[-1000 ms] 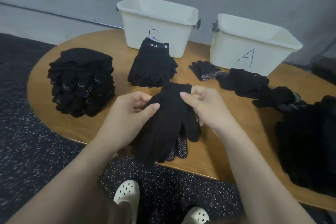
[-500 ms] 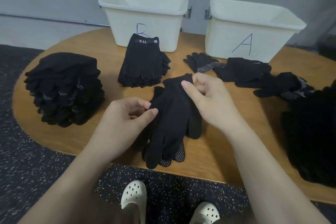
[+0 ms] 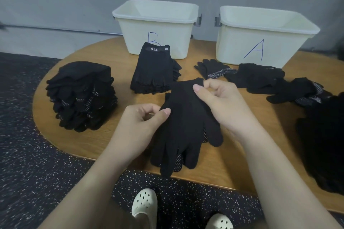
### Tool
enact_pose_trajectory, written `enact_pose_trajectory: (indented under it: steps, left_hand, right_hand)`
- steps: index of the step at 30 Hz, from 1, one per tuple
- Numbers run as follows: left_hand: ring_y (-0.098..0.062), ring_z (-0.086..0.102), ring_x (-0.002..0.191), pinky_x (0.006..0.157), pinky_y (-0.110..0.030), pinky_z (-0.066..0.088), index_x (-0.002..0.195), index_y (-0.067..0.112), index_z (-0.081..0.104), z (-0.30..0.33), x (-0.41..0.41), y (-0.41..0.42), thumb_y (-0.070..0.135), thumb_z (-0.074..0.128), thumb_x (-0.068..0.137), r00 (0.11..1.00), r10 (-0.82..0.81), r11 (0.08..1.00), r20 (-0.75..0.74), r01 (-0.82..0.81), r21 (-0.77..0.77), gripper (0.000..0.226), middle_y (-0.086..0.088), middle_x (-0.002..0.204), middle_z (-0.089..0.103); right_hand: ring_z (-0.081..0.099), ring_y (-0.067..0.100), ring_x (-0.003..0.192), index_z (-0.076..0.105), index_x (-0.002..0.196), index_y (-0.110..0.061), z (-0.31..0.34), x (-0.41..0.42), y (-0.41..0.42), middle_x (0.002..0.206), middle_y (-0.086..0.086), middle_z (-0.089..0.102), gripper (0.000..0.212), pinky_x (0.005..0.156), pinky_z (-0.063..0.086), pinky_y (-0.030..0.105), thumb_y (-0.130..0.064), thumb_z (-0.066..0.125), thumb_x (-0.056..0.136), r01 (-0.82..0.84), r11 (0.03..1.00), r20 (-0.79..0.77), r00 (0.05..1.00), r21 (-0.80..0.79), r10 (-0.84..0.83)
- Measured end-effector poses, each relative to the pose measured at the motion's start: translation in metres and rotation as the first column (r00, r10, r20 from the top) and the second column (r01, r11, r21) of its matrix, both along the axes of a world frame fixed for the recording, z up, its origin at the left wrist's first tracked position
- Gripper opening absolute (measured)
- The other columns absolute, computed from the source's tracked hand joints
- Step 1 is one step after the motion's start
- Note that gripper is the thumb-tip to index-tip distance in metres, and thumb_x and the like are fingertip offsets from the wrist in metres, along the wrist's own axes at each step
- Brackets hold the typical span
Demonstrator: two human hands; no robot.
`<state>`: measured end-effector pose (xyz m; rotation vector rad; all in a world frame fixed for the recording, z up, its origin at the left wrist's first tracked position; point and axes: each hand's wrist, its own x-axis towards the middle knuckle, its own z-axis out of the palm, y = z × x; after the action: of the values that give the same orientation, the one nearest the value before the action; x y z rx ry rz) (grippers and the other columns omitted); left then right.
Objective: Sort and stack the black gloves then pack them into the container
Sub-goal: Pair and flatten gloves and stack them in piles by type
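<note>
A pair of black dotted gloves point(image 3: 184, 126) lies in front of me, fingers hanging over the table's near edge. My left hand point(image 3: 137, 128) pinches the pair's left side and my right hand point(image 3: 221, 104) pinches its cuff corner. A tall stack of dotted gloves point(image 3: 81, 95) stands at the left. A lower stack of fingerless gloves point(image 3: 154, 70) marked 5.11 sits in front of the white container B point(image 3: 156, 24). The white container A point(image 3: 260, 37) stands at the back right. Both look empty from here.
Loose black gloves point(image 3: 260, 78) lie in front of container A, and a large black heap point(image 3: 323, 135) fills the table's right side. The round wooden table point(image 3: 89, 143) ends close to me; speckled dark floor and my white shoes point(image 3: 145, 204) show below.
The view has shifted so that the table sits lower in the frame. Both hands have kept their pinch on the pair and eased it down onto the table.
</note>
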<state>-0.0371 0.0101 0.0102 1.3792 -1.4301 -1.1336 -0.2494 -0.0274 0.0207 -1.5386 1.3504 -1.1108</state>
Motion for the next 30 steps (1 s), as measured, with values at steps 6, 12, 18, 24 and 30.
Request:
enact_pose_trajectory:
  steps: [6,12,18,24,30]
  left_hand:
    - [-0.004,0.068,0.073,0.07,-0.029,0.058,0.09,0.024,0.076,-0.016,0.009,-0.017,0.038,0.069,0.095,0.854,0.189,0.974,0.485,-0.099,-0.206,0.017,0.012,0.073,0.072]
    - [-0.006,0.064,0.066,0.064,-0.031,0.058,0.081,0.03,0.071,-0.02,0.01,-0.021,0.04,0.07,0.094,0.793,0.196,0.977,0.577,-0.105,-0.187,0.017,0.013,0.066,0.067]
    - [-0.004,0.06,0.066,0.054,-0.021,0.043,0.087,0.029,0.07,-0.018,0.011,-0.017,0.041,0.067,0.096,0.743,0.21,0.975,0.636,-0.106,-0.197,0.015,0.014,0.071,0.063]
    - [-0.012,0.057,0.108,0.098,-0.035,0.052,0.128,0.021,0.065,-0.027,0.006,-0.049,0.022,0.059,0.101,0.794,0.15,0.918,0.59,0.11,-0.381,0.028,0.006,0.118,0.062]
    - [-0.012,0.034,0.148,0.122,-0.041,0.03,0.148,0.024,0.053,-0.034,0.009,-0.071,0.016,0.043,0.108,0.667,-0.034,0.858,0.745,0.402,-0.321,0.042,0.009,0.159,0.043]
  right_hand:
    - [0.035,0.01,0.048,0.045,0.069,-0.015,-0.03,0.016,-0.024,0.051,-0.003,0.047,0.04,0.051,0.031,0.029,-0.03,0.062,0.102,0.093,0.994,-0.327,0.939,-0.056,-0.106]
    - [0.063,0.023,0.069,0.061,0.072,-0.021,-0.036,0.02,-0.033,0.063,-0.001,0.067,0.03,0.067,0.056,0.042,-0.035,0.066,0.098,0.163,0.984,-0.393,0.902,-0.068,-0.177]
    - [0.064,0.021,0.075,0.063,0.077,-0.024,-0.039,0.021,-0.033,0.073,-0.005,0.066,0.025,0.071,0.057,0.041,-0.038,0.068,0.097,0.195,0.978,-0.47,0.859,-0.069,-0.205]
    - [0.064,0.016,0.078,0.068,0.091,-0.021,-0.038,0.023,-0.027,0.076,-0.011,0.064,0.019,0.067,0.05,0.032,-0.038,0.067,0.098,0.209,0.973,-0.527,0.819,-0.097,-0.228]
    - [0.062,0.003,0.082,0.068,0.095,-0.023,-0.026,0.003,-0.017,0.084,-0.015,0.065,0.008,0.063,0.045,0.013,-0.026,0.063,0.1,0.186,0.979,-0.424,0.882,-0.087,-0.205]
